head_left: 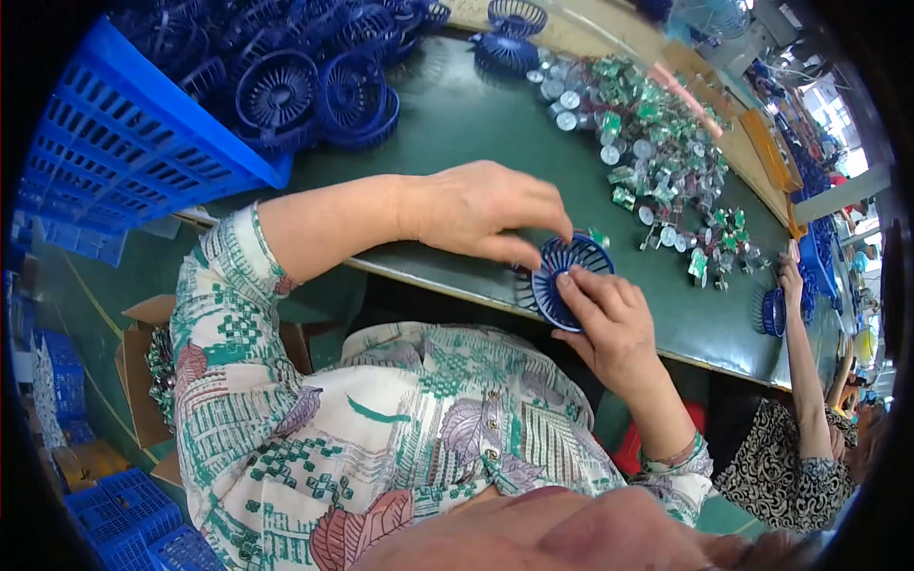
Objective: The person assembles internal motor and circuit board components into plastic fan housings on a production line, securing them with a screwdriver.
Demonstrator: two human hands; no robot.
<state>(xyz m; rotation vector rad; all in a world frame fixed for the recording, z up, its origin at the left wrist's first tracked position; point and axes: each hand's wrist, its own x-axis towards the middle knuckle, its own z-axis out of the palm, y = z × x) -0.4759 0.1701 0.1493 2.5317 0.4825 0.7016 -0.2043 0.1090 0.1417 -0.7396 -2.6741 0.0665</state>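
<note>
In front of me, at the near edge of the green table, my right hand point(612, 324) grips a round dark-blue fan grille point(549, 293) with slats radiating from its centre. The thumb presses on the middle of the grille and the other fingers go round its right side. My left hand point(486, 211) hovers at the grille's upper left rim. Its fingers are curved, apart from the thumb, and nothing shows between them. A small green circuit board point(599, 238) peeks out just beyond the grille's far rim.
Blue slatted grilles point(277, 95) pile up at the far left beside a blue plastic crate point(143, 133). Small motors with green boards point(666, 152) lie heaped on the right of the table point(447, 114). A co-worker's arm point(804, 362) reaches in at far right. Cardboard boxes point(143, 371) stand lower left.
</note>
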